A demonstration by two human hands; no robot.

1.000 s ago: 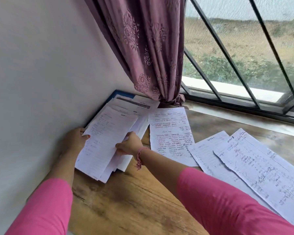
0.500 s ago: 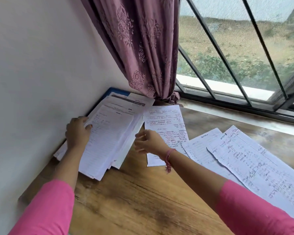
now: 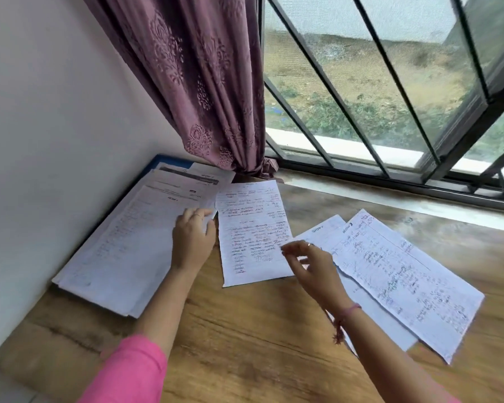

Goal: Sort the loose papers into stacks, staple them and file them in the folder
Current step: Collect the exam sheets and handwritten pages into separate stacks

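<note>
The left hand (image 3: 193,239) rests with relaxed fingers on the right edge of the big pile of papers (image 3: 128,242) at the tabletop's left edge, over the blue folder (image 3: 169,162); the right hand (image 3: 312,266) hovers half open, holding nothing, near the single sheet (image 3: 252,231); better to press the pile flat and lift one sheet only, so nothing slides.

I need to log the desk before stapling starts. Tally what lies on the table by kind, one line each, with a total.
Paper stack by the wall: 1
Single sheet with red writing: 1
Loose sheets on the right, overlapping: 2
Blue folder, under the stack: 1
Total: 5
No stapler shows in view.
</note>
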